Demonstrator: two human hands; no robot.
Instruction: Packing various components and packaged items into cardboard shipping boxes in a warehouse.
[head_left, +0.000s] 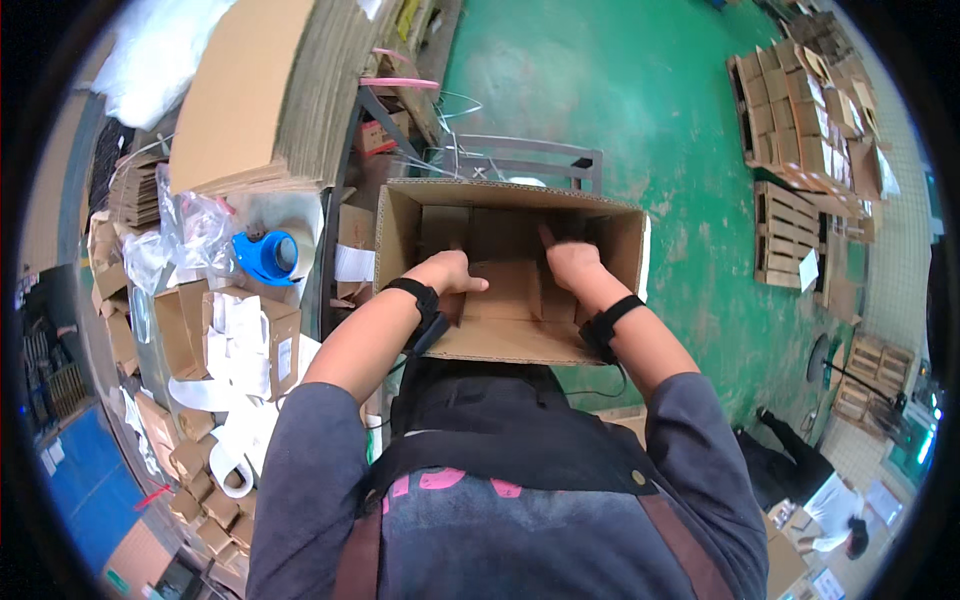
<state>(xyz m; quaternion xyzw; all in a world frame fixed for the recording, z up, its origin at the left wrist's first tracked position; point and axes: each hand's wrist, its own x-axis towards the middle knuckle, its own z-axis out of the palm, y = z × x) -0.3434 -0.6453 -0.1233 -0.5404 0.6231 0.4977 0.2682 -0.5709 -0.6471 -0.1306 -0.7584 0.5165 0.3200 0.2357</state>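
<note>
An open brown cardboard box (pixel 510 348) stands right in front of me, its inside facing up. Both my hands reach down into it. My left hand (pixel 450 273) is by the box's left inner side, thumb stretched out to the right and apart from the partly hidden fingers; I see nothing held in it. Toward the right inner side is my right hand (pixel 573 264), its index finger stretched toward the far wall and the other fingers bent and partly hidden. Cardboard flaps (pixel 503 287) lie at the bottom between the hands. Each wrist wears a black strap.
A tall stack of flat cardboard (pixel 245 95) rises at the far left. On the left bench are a blue tape dispenser (pixel 268 257) and an open carton (pixel 284 335) with white paper. Dark metal bars (pixel 530 150) stand behind the box. Pallets (pixel 787 235) and a co-worker (pixel 832 510) are to the right.
</note>
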